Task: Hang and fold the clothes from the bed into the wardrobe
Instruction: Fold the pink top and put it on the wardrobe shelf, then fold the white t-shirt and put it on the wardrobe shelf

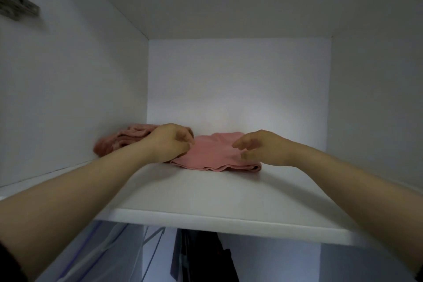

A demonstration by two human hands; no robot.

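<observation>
A folded pink garment [215, 155] lies flat on the white wardrobe shelf [206, 199], toward the back. Behind and left of it, against the side wall, sits a second, thicker pink folded piece [119, 139]. My left hand [169, 142] rests on the left edge of the flat garment with its fingers curled down; whether they pinch the cloth is unclear. My right hand [261, 146] hovers over the garment's right side, fingers loosely bent and holding nothing.
White wardrobe walls close the shelf in on the left, back and right. A metal hinge [16, 2] sticks out at the upper left. Below the shelf hang dark clothes [201, 256] and thin hangers [151, 242].
</observation>
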